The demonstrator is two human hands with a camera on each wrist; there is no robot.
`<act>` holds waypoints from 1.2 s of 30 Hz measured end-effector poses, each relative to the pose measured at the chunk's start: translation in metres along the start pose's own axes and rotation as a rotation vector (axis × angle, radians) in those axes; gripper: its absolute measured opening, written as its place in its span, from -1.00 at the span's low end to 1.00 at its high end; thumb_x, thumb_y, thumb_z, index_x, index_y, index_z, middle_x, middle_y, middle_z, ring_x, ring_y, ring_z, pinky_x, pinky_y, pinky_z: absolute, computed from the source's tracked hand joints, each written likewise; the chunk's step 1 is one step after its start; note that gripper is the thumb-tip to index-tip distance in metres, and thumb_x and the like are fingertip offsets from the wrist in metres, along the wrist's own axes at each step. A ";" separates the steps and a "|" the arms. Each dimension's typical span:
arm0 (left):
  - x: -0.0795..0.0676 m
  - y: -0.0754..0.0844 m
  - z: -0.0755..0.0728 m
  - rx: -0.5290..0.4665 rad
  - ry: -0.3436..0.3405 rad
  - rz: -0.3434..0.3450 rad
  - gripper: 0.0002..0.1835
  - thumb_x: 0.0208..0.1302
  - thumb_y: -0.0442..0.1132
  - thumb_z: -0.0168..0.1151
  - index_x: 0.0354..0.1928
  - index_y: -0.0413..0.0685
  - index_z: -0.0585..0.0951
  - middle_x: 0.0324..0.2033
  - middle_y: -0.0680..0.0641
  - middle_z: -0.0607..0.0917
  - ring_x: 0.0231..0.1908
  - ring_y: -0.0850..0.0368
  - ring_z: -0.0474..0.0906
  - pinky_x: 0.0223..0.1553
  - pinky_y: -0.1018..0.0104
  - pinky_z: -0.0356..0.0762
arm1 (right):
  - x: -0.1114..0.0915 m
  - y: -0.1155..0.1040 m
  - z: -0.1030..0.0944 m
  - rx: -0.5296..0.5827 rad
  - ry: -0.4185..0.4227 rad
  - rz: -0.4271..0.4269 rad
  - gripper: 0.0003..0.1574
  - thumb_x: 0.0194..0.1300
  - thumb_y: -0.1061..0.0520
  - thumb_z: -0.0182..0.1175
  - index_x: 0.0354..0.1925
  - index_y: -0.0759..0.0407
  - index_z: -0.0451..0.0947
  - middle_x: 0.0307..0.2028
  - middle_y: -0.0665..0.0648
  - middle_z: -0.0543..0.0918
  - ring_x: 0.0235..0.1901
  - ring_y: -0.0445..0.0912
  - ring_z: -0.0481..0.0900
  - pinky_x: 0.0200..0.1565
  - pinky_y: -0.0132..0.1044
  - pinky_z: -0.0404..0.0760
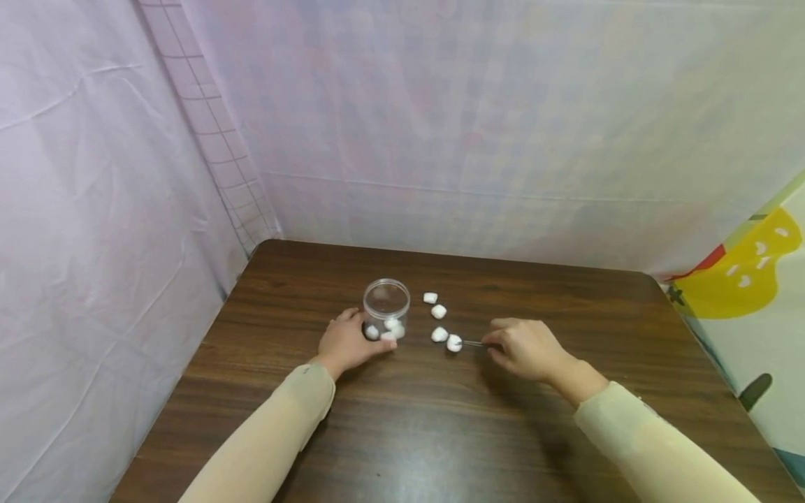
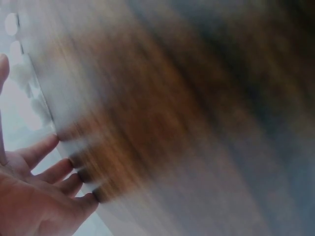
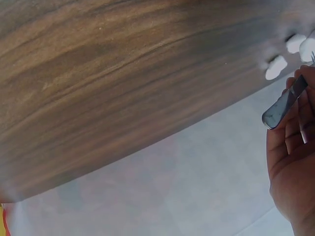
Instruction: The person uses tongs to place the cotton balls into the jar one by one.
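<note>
In the head view my left hand (image 1: 348, 344) holds a clear round jar (image 1: 386, 307) on the table, thumb at its front and fingers at its left side. Several small white puffy pieces (image 1: 391, 324) lie in the jar. My right hand (image 1: 523, 347) grips a slim pronged metal utensil (image 1: 473, 343). Its prongs meet a white puffy piece (image 1: 454, 343), right beside another white piece (image 1: 439, 334). In the right wrist view the utensil's flat, rounded handle end (image 3: 278, 113) sticks out past the fingers. The left wrist view shows spread fingertips (image 2: 63, 167) along the jar's side.
Two more white pieces, one nearer (image 1: 439, 311) and one farther (image 1: 430, 297), lie right of the jar on the dark wooden table (image 1: 402, 433). Pale curtains (image 1: 478, 126) hang behind the table and at its left. A yellow printed cloth (image 1: 736, 272) hangs at the right.
</note>
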State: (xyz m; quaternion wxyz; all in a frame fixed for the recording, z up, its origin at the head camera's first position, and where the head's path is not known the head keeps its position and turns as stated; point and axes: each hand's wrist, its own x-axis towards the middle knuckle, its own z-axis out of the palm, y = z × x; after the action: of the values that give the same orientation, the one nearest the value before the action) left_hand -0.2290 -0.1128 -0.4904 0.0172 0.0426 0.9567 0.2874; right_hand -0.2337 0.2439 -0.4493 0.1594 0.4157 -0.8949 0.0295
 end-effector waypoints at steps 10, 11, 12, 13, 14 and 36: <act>0.000 0.000 0.000 -0.002 -0.002 0.003 -0.04 0.00 0.41 0.40 0.37 -0.01 0.47 0.38 -0.23 0.37 0.40 -0.20 0.20 0.42 -0.18 0.00 | 0.009 0.005 -0.015 0.001 -0.021 0.003 -0.83 0.07 0.11 0.44 -0.29 0.01 0.77 -0.43 -0.13 0.48 -0.59 -0.28 0.42 -0.67 -0.33 0.42; 0.000 0.000 0.000 -0.002 -0.001 0.003 -0.04 0.00 0.41 0.41 0.37 -0.01 0.47 0.38 -0.23 0.37 0.40 -0.20 0.20 0.42 -0.18 0.00 | 0.011 0.006 -0.017 -0.001 -0.025 0.004 -0.83 0.07 0.11 0.44 -0.28 0.02 0.77 -0.43 -0.13 0.48 -0.60 -0.28 0.41 -0.68 -0.34 0.41; 0.000 0.000 0.000 -0.003 -0.001 0.005 -0.04 0.00 0.40 0.40 0.36 -0.02 0.47 0.37 -0.23 0.37 0.39 -0.20 0.20 0.42 -0.18 0.00 | 0.013 0.006 -0.021 0.001 -0.026 0.005 -0.84 0.08 0.11 0.44 -0.28 0.02 0.77 -0.43 -0.13 0.49 -0.60 -0.28 0.40 -0.68 -0.34 0.40; 0.000 0.000 -0.001 -0.004 0.000 0.006 -0.04 0.00 0.40 0.41 0.36 -0.02 0.48 0.37 -0.24 0.38 0.39 -0.21 0.21 0.42 -0.18 0.00 | 0.016 0.007 -0.023 -0.001 -0.026 0.003 -0.84 0.08 0.11 0.43 -0.28 0.02 0.77 -0.43 -0.13 0.49 -0.60 -0.29 0.40 -0.68 -0.35 0.39; 0.000 0.000 0.000 -0.003 -0.001 0.003 -0.03 0.00 0.41 0.40 0.37 -0.01 0.47 0.38 -0.23 0.37 0.39 -0.20 0.20 0.42 -0.18 0.00 | 0.020 0.008 -0.027 -0.005 -0.023 -0.002 -0.84 0.08 0.11 0.43 -0.28 0.02 0.77 -0.42 -0.12 0.50 -0.61 -0.29 0.40 -0.68 -0.35 0.39; 0.001 0.000 0.000 0.008 0.001 -0.003 -0.01 -0.02 0.42 0.41 0.37 -0.02 0.47 0.37 -0.24 0.38 0.37 -0.22 0.24 0.41 -0.17 0.02 | 0.121 -0.018 -0.071 -0.001 0.030 -0.103 -0.82 0.17 0.11 0.33 -0.22 0.04 0.78 -0.39 -0.09 0.55 -0.58 -0.21 0.44 -0.62 -0.21 0.49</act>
State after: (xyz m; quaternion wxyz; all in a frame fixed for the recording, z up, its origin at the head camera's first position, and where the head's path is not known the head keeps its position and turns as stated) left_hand -0.2297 -0.1132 -0.4904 0.0172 0.0413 0.9579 0.2838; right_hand -0.2751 0.1562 -0.3460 0.1743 0.4608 -0.8698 0.0268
